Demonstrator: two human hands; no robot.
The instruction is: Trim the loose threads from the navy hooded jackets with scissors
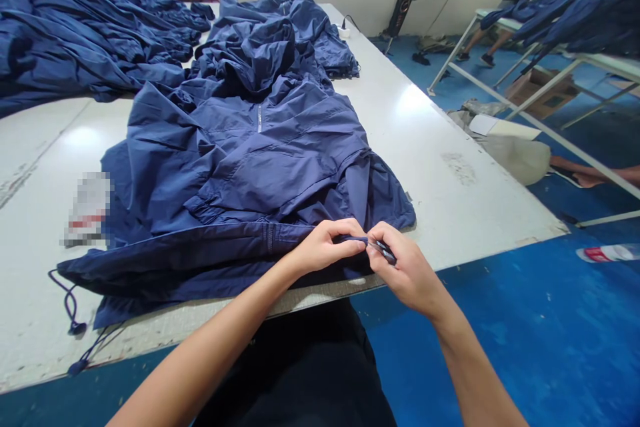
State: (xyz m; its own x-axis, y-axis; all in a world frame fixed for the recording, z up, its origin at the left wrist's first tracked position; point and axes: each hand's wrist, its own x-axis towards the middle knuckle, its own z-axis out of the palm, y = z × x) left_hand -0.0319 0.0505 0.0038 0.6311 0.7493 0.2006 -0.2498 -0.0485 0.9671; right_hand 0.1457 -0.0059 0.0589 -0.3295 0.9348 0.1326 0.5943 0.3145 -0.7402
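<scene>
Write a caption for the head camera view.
Left hand and right hand pinch a cord at the hem of a navy jacket on a white table.

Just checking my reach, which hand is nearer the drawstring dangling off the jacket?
Left. The left hand is closer, to the right of the drawstring; the right hand is farther, beyond the left hand.

The person's two bare arms (200,353) reach forward and come in toward the middle. The left hand (325,248) is turned inward, with its fingers (347,232) bent over and pinching. The right hand (407,273) is just beside it, its fingers (383,235) curled and pinching too. The two hands almost touch.
</scene>
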